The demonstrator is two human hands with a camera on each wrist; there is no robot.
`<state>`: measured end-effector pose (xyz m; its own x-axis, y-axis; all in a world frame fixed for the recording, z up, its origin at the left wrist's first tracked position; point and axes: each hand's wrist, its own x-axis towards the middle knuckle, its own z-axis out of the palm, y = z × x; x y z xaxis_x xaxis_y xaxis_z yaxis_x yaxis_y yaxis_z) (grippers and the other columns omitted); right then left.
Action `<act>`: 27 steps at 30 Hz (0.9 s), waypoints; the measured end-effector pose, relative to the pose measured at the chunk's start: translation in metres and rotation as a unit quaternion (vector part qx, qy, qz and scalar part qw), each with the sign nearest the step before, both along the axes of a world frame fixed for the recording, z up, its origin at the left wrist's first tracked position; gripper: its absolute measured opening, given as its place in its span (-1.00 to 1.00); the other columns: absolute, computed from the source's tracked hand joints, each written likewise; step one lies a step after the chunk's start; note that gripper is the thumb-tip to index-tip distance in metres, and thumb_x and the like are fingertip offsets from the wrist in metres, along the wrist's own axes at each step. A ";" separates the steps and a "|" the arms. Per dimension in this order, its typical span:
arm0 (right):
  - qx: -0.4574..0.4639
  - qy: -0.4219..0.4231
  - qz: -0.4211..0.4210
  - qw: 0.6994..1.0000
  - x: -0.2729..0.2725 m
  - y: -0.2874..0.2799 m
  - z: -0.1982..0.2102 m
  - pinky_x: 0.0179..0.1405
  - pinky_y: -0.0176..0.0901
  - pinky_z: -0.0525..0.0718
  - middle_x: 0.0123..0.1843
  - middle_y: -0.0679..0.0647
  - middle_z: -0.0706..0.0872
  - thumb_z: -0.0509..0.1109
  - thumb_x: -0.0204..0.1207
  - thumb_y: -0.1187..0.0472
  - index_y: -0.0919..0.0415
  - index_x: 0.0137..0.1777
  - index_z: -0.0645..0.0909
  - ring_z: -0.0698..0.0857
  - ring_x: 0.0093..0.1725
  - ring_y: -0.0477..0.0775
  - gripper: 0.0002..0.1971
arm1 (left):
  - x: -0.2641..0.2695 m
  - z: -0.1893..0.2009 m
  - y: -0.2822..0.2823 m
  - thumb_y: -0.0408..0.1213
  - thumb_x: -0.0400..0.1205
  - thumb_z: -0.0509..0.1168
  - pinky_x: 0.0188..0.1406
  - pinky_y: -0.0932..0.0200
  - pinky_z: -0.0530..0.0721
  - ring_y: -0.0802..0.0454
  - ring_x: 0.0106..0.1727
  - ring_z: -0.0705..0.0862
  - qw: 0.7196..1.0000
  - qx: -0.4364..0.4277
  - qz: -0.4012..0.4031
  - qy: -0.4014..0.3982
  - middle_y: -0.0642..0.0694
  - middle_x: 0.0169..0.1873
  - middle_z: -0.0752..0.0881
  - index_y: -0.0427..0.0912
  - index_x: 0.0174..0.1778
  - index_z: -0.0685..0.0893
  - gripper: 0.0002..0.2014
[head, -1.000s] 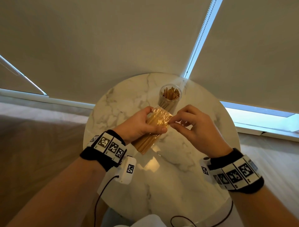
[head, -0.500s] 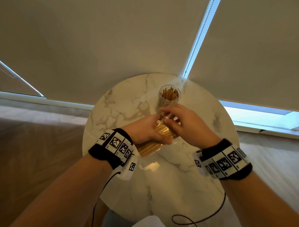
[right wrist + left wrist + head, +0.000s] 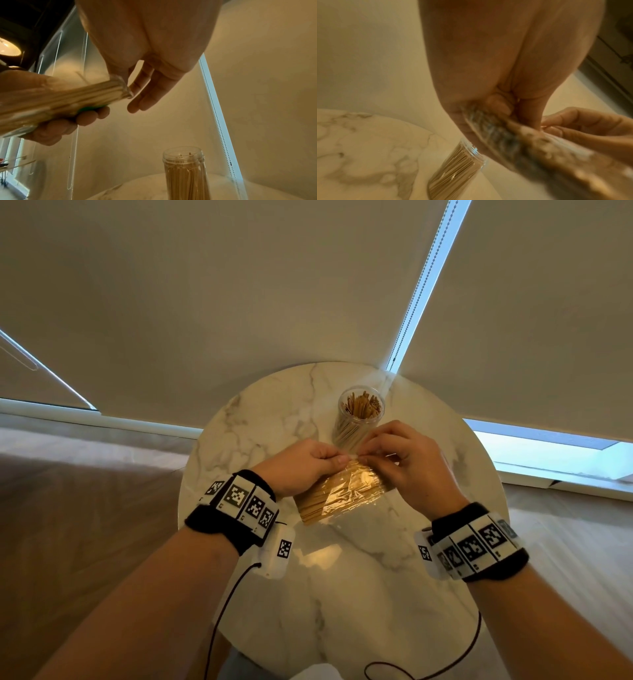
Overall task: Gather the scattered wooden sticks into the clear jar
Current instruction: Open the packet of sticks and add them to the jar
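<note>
Wooden sticks [image 3: 337, 496] sealed in a crinkly clear wrapper sit between our hands above the marble table [image 3: 342, 594], just in front of the clear jar [image 3: 359, 419], which stands upright and already holds many sticks. Our left hand [image 3: 301, 463] curls around the pack from below, its thumb pressing on top. Our right hand [image 3: 407, 463] pinches the wrapper's upper edge with thumb and forefinger, the other fingers [image 3: 147, 94] hanging loosely extended.
</note>
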<state>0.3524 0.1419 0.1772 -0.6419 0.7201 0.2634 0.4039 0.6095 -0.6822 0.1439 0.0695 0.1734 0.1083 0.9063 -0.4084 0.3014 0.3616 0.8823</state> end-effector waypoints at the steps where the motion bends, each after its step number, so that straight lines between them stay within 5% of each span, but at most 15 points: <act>1: 0.003 0.002 0.005 1.000 0.001 -0.001 -0.001 0.00 -0.19 0.69 0.07 -0.25 0.70 0.57 0.51 0.18 0.02 -0.04 0.83 0.70 0.01 -0.24 -0.93 | 0.000 0.000 -0.001 -0.13 0.80 0.26 -0.16 0.25 0.70 0.10 -0.17 0.78 1.000 0.000 -0.002 -0.001 -0.08 -0.13 0.84 -0.01 0.12 0.80 -0.81; 6: 0.001 -0.030 0.017 0.999 0.003 -0.002 -0.004 -0.07 0.04 0.73 0.00 -0.25 0.66 0.52 0.57 0.15 -0.03 0.00 0.75 0.70 -0.05 -0.14 -0.94 | -0.001 0.000 -0.002 -0.08 0.73 0.37 -0.03 0.14 0.78 0.00 -0.03 0.84 1.000 0.005 -0.003 0.020 -0.11 -0.02 0.86 -0.06 0.18 0.76 -0.80; 11: 0.070 -0.125 0.070 0.987 0.001 -0.002 0.000 -0.21 0.08 0.72 -0.02 -0.21 0.68 0.46 0.61 0.06 -0.10 0.10 0.70 0.69 -0.10 -0.08 -0.90 | -0.001 0.003 -0.002 0.01 0.72 0.35 -0.18 0.33 0.60 0.22 -0.13 0.77 0.992 0.035 -0.040 0.114 0.06 -0.12 0.82 0.08 0.04 0.75 -0.86; 16: 0.100 -0.110 0.074 0.986 0.003 -0.003 0.006 -0.26 0.07 0.71 -0.03 -0.20 0.70 0.47 0.59 0.14 -0.08 0.04 0.70 0.69 -0.11 -0.05 -0.90 | -0.001 0.004 -0.001 0.01 0.76 0.28 0.08 0.08 0.73 0.05 0.00 0.79 0.995 0.026 -0.042 0.090 0.02 -0.06 0.83 0.16 -0.02 0.73 -0.86; 20: 0.077 -0.071 0.081 0.991 0.004 -0.008 0.005 -0.18 0.06 0.72 0.13 -0.21 0.68 0.46 0.60 0.22 -0.02 0.08 0.72 0.70 0.01 -0.05 -0.86 | -0.004 0.001 0.000 -0.06 0.78 0.28 -0.09 0.21 0.67 0.09 -0.14 0.73 0.996 0.021 -0.031 0.076 -0.01 -0.15 0.79 0.04 -0.06 0.71 -0.84; 23: 0.023 -0.038 0.076 0.996 0.005 -0.013 0.003 0.06 -0.01 0.70 0.23 -0.27 0.64 0.40 0.66 0.21 -0.01 0.10 0.68 0.67 0.19 -0.14 -0.89 | -0.009 -0.003 -0.002 -0.09 0.80 0.24 -0.31 0.37 0.54 0.19 -0.29 0.62 0.996 0.022 -0.020 0.089 0.05 -0.28 0.69 -0.01 -0.12 0.66 -0.79; 27: -0.052 -0.030 0.066 0.996 0.002 -0.011 0.000 0.18 -0.03 0.67 0.23 -0.20 0.57 0.33 0.72 0.16 0.01 0.12 0.59 0.61 0.23 -0.13 -0.94 | -0.009 -0.008 -0.003 -0.03 0.81 0.20 -0.19 0.23 0.57 0.17 -0.22 0.69 0.989 0.062 -0.022 0.130 0.07 -0.20 0.75 0.09 -0.04 0.65 -0.82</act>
